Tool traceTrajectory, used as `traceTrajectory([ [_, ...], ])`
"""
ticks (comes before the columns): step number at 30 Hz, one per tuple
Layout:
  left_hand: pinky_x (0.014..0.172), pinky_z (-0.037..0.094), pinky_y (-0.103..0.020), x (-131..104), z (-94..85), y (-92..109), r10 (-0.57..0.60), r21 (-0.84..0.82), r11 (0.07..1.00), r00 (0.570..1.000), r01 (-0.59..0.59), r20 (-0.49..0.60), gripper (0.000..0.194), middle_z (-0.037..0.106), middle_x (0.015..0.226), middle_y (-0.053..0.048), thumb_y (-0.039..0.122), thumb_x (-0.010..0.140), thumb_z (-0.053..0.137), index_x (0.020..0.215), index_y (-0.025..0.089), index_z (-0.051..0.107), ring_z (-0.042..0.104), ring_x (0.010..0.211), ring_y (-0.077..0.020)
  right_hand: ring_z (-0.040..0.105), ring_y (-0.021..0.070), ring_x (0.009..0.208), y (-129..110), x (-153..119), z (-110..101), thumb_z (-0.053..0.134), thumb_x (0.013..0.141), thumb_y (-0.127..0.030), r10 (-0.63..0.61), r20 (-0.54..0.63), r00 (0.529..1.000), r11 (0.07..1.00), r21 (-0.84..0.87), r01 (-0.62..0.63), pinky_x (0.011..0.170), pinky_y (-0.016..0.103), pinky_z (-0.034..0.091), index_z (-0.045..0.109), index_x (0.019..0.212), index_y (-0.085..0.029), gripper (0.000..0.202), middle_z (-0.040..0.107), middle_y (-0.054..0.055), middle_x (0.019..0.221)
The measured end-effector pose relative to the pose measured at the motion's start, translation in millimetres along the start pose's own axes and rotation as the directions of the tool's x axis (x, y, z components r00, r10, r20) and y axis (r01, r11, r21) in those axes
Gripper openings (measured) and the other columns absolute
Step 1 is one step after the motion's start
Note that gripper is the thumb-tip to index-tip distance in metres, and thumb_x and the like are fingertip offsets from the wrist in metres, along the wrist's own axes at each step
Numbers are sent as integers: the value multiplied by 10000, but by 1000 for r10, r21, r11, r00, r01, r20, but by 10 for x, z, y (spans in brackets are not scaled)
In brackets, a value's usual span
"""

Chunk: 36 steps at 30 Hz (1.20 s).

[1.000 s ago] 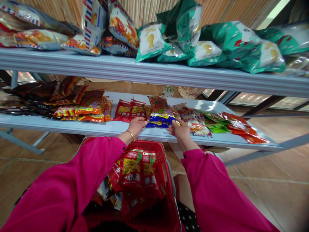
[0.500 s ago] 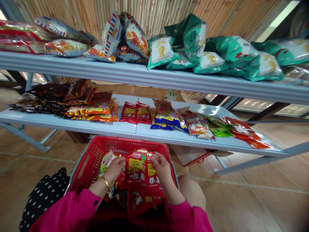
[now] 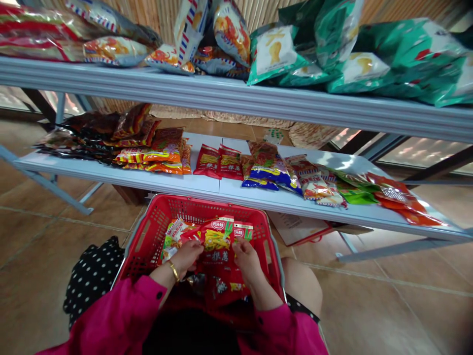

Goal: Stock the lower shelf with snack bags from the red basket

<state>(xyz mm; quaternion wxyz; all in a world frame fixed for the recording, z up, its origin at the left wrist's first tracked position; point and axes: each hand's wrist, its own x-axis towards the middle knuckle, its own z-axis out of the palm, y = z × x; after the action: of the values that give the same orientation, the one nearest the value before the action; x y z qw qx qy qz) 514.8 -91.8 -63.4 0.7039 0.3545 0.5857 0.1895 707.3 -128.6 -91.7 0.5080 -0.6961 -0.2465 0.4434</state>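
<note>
A red plastic basket (image 3: pixel 148 236) stands in front of the shelf, holding snack packets. Over it, my left hand (image 3: pixel 187 257) has its fingers closed on the left edge of a red snack packet (image 3: pixel 216 241) with yellow sticks pictured on it. My right hand (image 3: pixel 247 257) pinches at the right side, where a second red packet (image 3: pixel 243 230) shows partly behind the first. More red packets lie below them in the basket. A white and green packet (image 3: pixel 173 239) rests at the basket's left side, next to my left hand.
On the lower shelf (image 3: pixel 177 183) lie two red packets (image 3: pixel 219 161), orange packets (image 3: pixel 155 153), blue-edged packets (image 3: pixel 269 170) and others. Larger bags, some green (image 3: pixel 277 52), fill the upper shelf (image 3: pixel 221 96). A flat box (image 3: pixel 295 227) is on the floor behind the basket.
The view has shifted, so the upper shelf sits higher and the basket further right. My left hand has moved lower on the front red packet's edge, and my right hand has moved down beside it.
</note>
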Motion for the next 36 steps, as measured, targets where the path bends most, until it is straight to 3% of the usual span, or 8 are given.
traceTrajectory([
  [7,613,386,-246,-23,30,-9,-24,-18,1000,999,23,-29,296,577,723,30,367,642,710,855,206,583,521,694,-140,428,86,426,-56,-135,94,731,542,-405,124,-28,992,989,88,-121,404,213,314,582,942,-225,463,501,-104,560],
  [11,540,324,-214,16,41,-61,12,-35,999,999,-14,-41,332,575,654,39,365,592,764,811,192,585,520,624,-123,549,131,477,-72,-180,137,797,485,-347,178,-43,983,966,198,-166,437,230,394,556,942,-234,529,575,-96,555],
  [15,480,283,-213,42,25,-118,24,-72,997,999,-26,-27,382,592,613,29,406,543,796,763,175,586,518,537,-114,671,219,614,-70,-238,148,823,513,-311,182,195,964,910,338,-240,539,308,500,573,940,-221,502,715,-8,694],
  [17,488,326,-228,20,6,-133,30,-87,996,999,-31,-11,391,591,578,20,414,511,812,717,167,590,535,532,-127,693,238,670,-66,-280,151,811,549,-291,163,279,946,895,363,-260,572,325,520,608,933,-216,441,737,12,745],
  [20,615,457,-283,-49,-23,-130,92,-165,983,995,-85,34,416,674,671,-33,391,490,828,773,154,634,635,688,-200,708,255,749,-69,-339,168,799,568,-256,138,328,935,873,405,-271,626,344,541,643,932,-224,398,753,21,828],
  [23,743,503,-333,-123,-40,-107,158,-243,958,987,-150,15,474,724,825,-62,348,494,832,882,156,639,667,812,-242,707,268,811,-102,-382,204,808,558,-237,102,329,939,854,454,-252,664,357,550,657,927,-228,398,757,27,869],
  [30,774,529,-346,-233,-54,1,296,-238,926,955,-293,-27,424,727,932,-64,319,586,789,928,191,574,678,879,-247,703,267,866,-305,-450,270,819,574,-262,70,312,948,824,518,-231,693,354,557,676,909,-229,365,759,34,874],
  [36,737,528,-345,-228,-128,89,413,-120,901,909,-417,-54,462,729,919,-72,290,597,787,972,188,537,691,852,-257,710,274,824,-478,-499,280,845,526,-269,106,296,949,813,524,-254,684,365,567,692,830,-227,343,757,25,791],
])
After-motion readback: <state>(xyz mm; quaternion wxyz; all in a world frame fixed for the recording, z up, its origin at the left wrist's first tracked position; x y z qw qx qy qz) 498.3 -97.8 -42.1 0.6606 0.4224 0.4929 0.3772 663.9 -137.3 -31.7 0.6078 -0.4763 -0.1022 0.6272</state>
